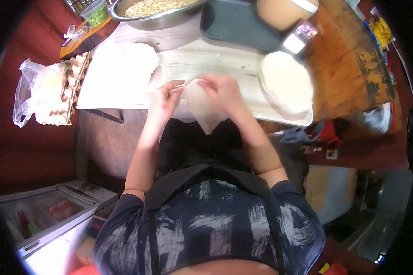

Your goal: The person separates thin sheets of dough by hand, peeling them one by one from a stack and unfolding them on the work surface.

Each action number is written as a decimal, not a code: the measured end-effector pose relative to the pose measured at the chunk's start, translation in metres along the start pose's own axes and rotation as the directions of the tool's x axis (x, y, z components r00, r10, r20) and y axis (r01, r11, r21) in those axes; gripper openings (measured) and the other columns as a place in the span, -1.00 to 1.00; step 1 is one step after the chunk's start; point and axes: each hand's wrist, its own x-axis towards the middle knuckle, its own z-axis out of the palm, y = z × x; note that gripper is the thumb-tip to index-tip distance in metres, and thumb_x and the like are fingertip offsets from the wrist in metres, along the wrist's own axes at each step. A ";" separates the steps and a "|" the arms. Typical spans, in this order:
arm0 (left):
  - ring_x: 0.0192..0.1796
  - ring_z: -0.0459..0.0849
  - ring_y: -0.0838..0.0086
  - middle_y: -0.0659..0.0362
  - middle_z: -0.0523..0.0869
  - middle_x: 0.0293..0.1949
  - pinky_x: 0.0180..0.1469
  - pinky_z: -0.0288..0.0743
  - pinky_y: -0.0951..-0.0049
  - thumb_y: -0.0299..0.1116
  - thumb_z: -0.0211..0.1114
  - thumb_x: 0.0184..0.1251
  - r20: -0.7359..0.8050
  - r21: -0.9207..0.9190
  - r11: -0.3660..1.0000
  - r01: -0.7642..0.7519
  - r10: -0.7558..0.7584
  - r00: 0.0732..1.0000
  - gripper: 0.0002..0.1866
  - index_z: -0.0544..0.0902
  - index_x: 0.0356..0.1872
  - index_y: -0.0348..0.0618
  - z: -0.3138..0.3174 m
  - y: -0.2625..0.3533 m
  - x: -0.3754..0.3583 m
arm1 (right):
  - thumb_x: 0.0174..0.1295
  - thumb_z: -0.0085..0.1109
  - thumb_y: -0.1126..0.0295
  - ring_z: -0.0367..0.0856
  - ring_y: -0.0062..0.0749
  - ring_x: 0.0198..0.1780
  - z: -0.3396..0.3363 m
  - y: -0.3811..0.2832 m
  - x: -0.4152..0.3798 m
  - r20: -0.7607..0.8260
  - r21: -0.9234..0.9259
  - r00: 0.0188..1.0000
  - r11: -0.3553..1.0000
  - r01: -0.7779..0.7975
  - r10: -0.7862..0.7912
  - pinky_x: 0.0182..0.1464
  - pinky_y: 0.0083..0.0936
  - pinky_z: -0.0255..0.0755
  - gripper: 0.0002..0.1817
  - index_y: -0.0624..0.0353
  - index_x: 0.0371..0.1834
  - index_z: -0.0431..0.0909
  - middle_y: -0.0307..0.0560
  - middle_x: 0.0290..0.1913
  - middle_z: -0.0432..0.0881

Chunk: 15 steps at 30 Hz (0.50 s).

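Metal bowl (163, 21) holds shreds (157, 6); left hand (165, 100) and right hand (223, 93) pinch a pale sheet (203, 110).

A working kitchen here, big steel bowl (163, 22) of shredded food, egg trays (59, 114) alongside, glass-topped freezer (62, 228) below

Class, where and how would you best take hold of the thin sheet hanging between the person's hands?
Probably pinch the thin sheet lightly along its top edge, coming from both sides, where the left hand and right hand have their fingertips. It looks limp and slightly see-through, drooping to a point below, so gripping lower might fold it.
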 end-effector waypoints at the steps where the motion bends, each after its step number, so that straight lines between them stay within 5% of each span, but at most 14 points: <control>1: -0.57 0.34 0.74 0.34 0.49 -0.64 -0.55 0.20 0.55 -0.45 0.19 0.33 0.002 -0.001 1.000 -0.001 0.001 1.000 -0.72 0.63 0.02 -0.29 -0.001 0.001 0.000 | 0.19 0.20 0.27 0.65 -0.05 -0.22 -0.002 0.001 -0.001 -0.001 -0.001 1.000 1.000 -0.001 0.001 -0.17 -0.22 0.42 -0.81 0.07 -0.21 0.66 0.02 -0.27 0.68; 3: -0.58 0.28 0.81 0.45 0.45 -0.61 -0.55 0.12 0.69 -0.46 0.18 0.38 -0.048 0.051 0.999 -0.005 0.008 0.999 -0.74 0.62 0.05 -0.27 -0.003 0.004 0.000 | 0.20 0.20 0.27 0.64 0.02 -0.26 -0.004 0.001 -0.004 -0.128 0.035 0.983 0.991 -0.127 0.131 -0.21 -0.18 0.46 -0.82 0.12 -0.25 0.66 0.09 -0.33 0.67; 7: -0.58 0.28 0.82 0.45 0.47 -0.60 -0.55 0.11 0.71 -0.45 0.19 0.39 -0.067 0.046 0.999 0.027 -0.024 0.997 -0.75 0.63 0.03 -0.26 -0.002 0.000 0.001 | 0.20 0.21 0.25 0.63 0.06 -0.27 -0.003 0.006 -0.006 -0.115 -0.023 0.982 0.988 -0.153 0.149 -0.24 -0.17 0.47 -0.80 0.13 -0.25 0.65 0.13 -0.35 0.66; 10: -0.57 0.30 0.83 0.44 0.51 -0.58 -0.55 0.12 0.71 -0.41 0.22 0.39 -0.059 -0.122 0.992 -0.018 0.011 0.998 -0.79 0.66 -0.04 -0.26 0.007 -0.001 0.000 | 0.16 0.31 0.23 0.68 -0.07 -0.36 -0.004 0.000 -0.006 -0.025 0.089 0.994 0.991 -0.102 0.104 -0.29 -0.37 0.48 -0.69 0.25 -0.18 0.63 0.19 -0.41 0.65; 15: -0.52 0.36 0.82 0.42 0.58 -0.53 -0.51 0.19 0.69 -0.35 0.30 0.36 -0.028 0.129 0.991 -0.023 0.027 0.999 -0.85 0.67 -0.30 -0.23 0.003 0.021 -0.009 | 0.17 0.31 0.27 0.57 -0.34 -0.48 0.000 -0.005 -0.002 0.074 0.128 0.995 0.989 -0.072 0.063 -0.35 -0.46 0.43 -0.74 0.27 -0.23 0.64 0.12 -0.47 0.63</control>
